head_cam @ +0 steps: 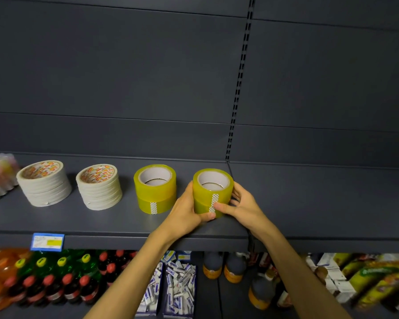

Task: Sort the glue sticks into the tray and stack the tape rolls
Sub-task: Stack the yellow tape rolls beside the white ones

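Around yellow tape stack (212,192), both hands (217,207).

two yellow tape stacks (213,192) (155,188) and two white tape stacks (99,186) (44,182) stand upright along the shelf (101,222).

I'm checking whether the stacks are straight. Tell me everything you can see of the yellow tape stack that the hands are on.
The held yellow tape stack is two wide rolls of glossy, translucent yellow tape, one on the other, edges nearly flush. White cardboard cores show inside the top opening. A white dotted tab runs down its front. It stands upright on the dark grey shelf, rightmost of four stacks. The left hand wraps its left side and base; the right hand grips its right side, thumb on the tab.
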